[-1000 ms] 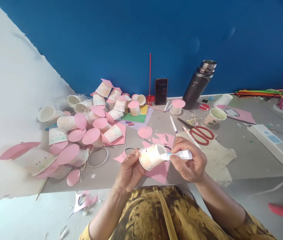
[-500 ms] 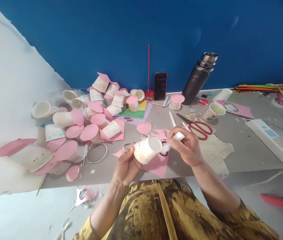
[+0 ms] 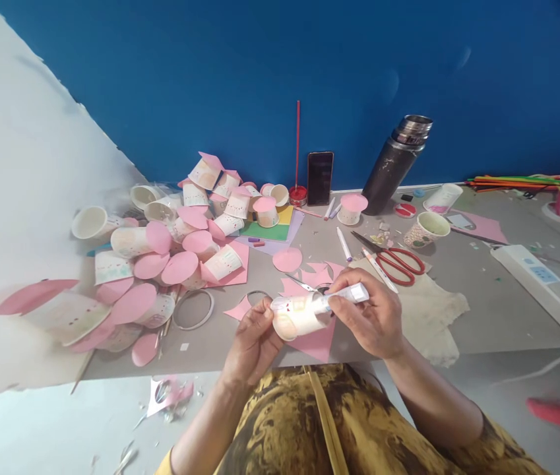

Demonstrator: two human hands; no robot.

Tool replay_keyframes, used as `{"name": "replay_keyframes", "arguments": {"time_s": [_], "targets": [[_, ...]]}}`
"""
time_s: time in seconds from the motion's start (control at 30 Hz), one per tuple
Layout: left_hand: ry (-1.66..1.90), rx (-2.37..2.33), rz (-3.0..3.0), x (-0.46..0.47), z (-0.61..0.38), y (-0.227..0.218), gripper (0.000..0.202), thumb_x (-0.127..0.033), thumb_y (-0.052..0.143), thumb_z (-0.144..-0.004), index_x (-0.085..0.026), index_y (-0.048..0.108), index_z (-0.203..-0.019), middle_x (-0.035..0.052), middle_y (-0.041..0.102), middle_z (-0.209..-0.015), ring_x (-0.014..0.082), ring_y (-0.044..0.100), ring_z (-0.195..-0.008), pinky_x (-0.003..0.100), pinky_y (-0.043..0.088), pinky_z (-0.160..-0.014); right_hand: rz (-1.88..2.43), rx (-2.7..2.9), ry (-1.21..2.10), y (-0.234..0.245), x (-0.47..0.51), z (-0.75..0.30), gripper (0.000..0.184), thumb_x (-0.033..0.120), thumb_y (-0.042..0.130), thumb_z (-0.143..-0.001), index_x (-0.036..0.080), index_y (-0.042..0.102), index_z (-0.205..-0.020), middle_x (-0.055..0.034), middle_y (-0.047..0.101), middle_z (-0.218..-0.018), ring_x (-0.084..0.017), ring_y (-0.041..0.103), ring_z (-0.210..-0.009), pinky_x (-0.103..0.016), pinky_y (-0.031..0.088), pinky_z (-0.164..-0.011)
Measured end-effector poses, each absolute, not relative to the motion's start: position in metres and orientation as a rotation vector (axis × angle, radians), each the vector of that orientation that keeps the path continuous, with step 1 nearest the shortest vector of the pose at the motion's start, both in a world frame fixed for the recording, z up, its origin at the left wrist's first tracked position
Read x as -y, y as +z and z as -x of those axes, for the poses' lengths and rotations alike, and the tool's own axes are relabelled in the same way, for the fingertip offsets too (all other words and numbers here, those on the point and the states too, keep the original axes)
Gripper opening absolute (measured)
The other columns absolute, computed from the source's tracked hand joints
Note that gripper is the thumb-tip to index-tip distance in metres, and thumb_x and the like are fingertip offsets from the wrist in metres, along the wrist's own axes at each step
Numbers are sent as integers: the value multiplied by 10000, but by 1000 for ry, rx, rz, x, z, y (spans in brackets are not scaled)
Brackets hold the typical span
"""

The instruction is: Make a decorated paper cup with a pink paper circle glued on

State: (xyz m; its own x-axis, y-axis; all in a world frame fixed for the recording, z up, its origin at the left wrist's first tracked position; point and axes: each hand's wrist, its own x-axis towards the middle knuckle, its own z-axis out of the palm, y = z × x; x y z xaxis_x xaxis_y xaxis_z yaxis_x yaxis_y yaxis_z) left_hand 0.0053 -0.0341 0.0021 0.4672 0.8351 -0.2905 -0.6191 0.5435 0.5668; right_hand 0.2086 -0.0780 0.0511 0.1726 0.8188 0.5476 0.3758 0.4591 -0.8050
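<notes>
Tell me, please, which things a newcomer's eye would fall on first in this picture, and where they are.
Probably the heap of cups with pink discs, spread over the table's left part. Next, at the front middle, the left fingers hold a white cup, and the right fingers a white tube close to its right end. Red-handled scissors lie just beyond, and a dark flask stands near the blue wall.

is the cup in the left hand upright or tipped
Tipped: the paper cup is sideways, one end toward the right hand.

Head camera: close above table (image 3: 462,264), facing forward-down toward blue wall (image 3: 220,86).
</notes>
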Motion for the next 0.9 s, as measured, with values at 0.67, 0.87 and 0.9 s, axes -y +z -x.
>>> {"name": "replay_keyframes", "arguments": {"time_s": [0.67,0.87,0.9], "targets": [[778,-727,-428,-28,-42,19,138,-137,801,-811,-103,667,-805,13,621,-718,80,562,-575,171,484,-496,1226,755,562,32,56,-267,355,481,768,-850,219,724,-1086,-11,700,-690,-114,559,-519,-232,417,-462],[708,-726,-374,-32,-70,25,63,-95,631,-931,-94,649,-871,43,640,-759,57,561,-543,152,507,-495,1071,566,977,31,39,-272,508,387,925,-649,212,715,-1078,-74,793,-868,-89,531,-554,-187,340,-436],[703,-726,-368,-30,-73,24,74,-97,614,-942,-90,650,-878,49,645,-761,56,564,-540,150,512,-497,1043,534,1039,30,37,-272,515,377,935,-629,209,713,-1062,-81,794,-880,-91,532,-562,-185,335,-438]]}}
